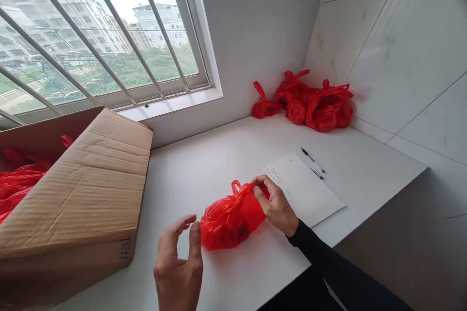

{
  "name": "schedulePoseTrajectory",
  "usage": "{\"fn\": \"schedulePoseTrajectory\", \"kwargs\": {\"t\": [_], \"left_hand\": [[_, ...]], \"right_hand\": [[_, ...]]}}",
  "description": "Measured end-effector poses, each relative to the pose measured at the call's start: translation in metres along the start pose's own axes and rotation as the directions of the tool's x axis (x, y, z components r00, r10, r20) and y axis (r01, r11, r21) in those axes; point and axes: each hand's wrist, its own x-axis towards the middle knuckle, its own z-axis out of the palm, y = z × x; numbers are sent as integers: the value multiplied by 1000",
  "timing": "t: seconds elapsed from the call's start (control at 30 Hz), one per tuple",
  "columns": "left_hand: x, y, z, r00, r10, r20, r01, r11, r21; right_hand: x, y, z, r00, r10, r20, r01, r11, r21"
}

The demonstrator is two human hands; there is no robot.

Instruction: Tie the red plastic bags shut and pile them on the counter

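Note:
In front of me on the white table [204, 165] rests a red plastic bag [226, 221], its top gathered into a knot with a small loop standing up. Something dark shows faintly through the film, but I cannot make out what it is. My right hand [275, 204] pinches the bag's upper right part between thumb and fingers. To the left of the bag is my left hand [180, 260], its thumb and fingers apart and curved, close to the bag's left end and holding nothing.
A cardboard box [91, 184] with red plastic bags [22, 184] inside stands at the left. Several knotted red bags [321, 107] sit in the back corner. Printed paper [310, 194] and two pens [306, 153] lie right of centre. A barred window [109, 34] is behind.

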Motion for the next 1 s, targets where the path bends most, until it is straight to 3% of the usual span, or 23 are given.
{"fn": "schedulePoseTrajectory", "kwargs": {"t": [0.1, 0.17, 0.23, 0.3, 0.4, 0.53, 0.6, 0.7, 0.8, 0.9, 1.0], "left_hand": [[-3, 15, 16, 951, 275, 143, -280, 960, 19], [-3, 17, 22, 930, 326, 172, -334, 942, 23], [-3, 14, 20, 957, 254, 140, -253, 967, -25], [-3, 11, 13, 990, 82, 113, -74, 994, -79], [-6, 11, 4, 986, -83, 144, 104, 984, -144], [-11, 17, 3, 981, 57, 185, -21, 981, -191], [-13, 17, 4, 982, 91, 166, -59, 981, -187], [-14, 12, 1, 990, -116, 86, 135, 951, -279], [-14, 7, -3, 955, -279, 98, 294, 866, -404], [-14, 13, -5, 965, -254, 70, 262, 892, -368], [-13, 26, -8, 984, -180, -13, 173, 959, -226]], "right_hand": [[-7, -10, 1, 994, 31, 105, -36, 998, 49], [-9, -13, 1, 993, 49, 110, -59, 995, 87], [-9, -12, -1, 995, 69, 69, -79, 985, 152], [-9, -12, -5, 994, 108, 24, -111, 965, 236], [-9, -17, -10, 986, 148, 73, -164, 938, 304], [-10, -33, -10, 953, 125, 277, -179, 968, 177], [-10, -37, -9, 946, 109, 304, -162, 975, 154], [-10, -32, -10, 980, 148, 134, -179, 949, 260], [-11, -24, -14, 980, 196, 12, -190, 927, 323], [-18, -25, -15, 988, 152, 19, -152, 962, 229], [-29, -40, -12, 980, -87, -177, 93, 995, 25]]}}
